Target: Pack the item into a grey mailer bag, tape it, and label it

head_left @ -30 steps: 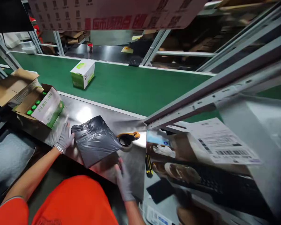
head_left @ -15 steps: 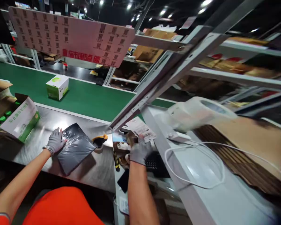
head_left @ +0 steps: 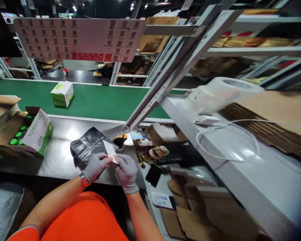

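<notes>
Both my hands, in grey gloves with bare fingertips, pinch a white shipping label (head_left: 109,150) that looks blank from this side. My left hand (head_left: 96,166), with a watch at the wrist, grips its lower left edge. On its right edge my right hand (head_left: 126,170) is closed. Just behind the label lies a black plastic-wrapped parcel (head_left: 86,146) on the metal table (head_left: 62,164), partly covered by my left hand. A tape dispenser (head_left: 120,140) with an orange part sits right of the parcel.
An opened carton (head_left: 41,137) of green-capped bottles stands at left. Beyond runs a green conveyor belt (head_left: 95,103) carrying a white-green box (head_left: 62,94). To the right are a keyboard (head_left: 169,158), a utility knife (head_left: 140,159), a metal post (head_left: 165,83) and a shelf with a cable.
My right hand has come left from the side shelf with the label. My left hand has left the parcel's edge and taken hold of the label too. The view has shifted.
</notes>
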`<state>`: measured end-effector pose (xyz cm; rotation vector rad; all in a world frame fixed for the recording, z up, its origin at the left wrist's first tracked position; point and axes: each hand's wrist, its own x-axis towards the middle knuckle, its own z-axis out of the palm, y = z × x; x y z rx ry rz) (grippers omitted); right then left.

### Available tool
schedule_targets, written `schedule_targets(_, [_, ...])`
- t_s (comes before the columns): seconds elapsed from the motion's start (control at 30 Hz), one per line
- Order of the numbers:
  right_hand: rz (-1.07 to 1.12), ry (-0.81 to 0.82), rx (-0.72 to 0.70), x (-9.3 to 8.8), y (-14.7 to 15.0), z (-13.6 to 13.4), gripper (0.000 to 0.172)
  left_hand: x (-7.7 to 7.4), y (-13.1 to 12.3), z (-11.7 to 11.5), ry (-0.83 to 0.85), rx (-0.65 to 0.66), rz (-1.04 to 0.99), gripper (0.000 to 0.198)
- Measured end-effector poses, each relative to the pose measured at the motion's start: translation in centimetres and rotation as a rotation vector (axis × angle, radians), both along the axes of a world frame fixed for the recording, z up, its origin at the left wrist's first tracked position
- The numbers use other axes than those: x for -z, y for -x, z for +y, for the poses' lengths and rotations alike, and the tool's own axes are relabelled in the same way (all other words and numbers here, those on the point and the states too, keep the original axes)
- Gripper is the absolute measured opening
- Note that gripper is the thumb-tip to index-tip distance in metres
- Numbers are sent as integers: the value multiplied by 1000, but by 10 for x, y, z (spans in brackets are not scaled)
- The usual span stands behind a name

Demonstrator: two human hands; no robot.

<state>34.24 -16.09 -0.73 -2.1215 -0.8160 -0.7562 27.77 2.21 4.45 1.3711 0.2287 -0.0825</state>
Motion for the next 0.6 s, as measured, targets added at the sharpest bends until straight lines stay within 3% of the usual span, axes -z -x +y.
schedule_targets(0.07, [27, -3, -17, 1, 28, 10, 37, 7, 15, 14, 7, 10, 39, 48])
schedule_targets(0.2, [434, -247, -131, 6, 100, 28, 32, 24, 51, 40, -121, 170, 43, 42])
schedule_targets(0.37, [855, -549, 13, 11, 186, 40, 18, 38, 95, 50, -328, 419, -46, 37])
schedule_targets(0.47, [977, -637, 42, 12, 215, 44, 30, 38, 108, 56, -388, 616, -80, 35])
schedule_targets(0.6, [1044, -687, 147, 17, 230, 38, 32, 31, 104, 69, -471, 784, -120, 31])
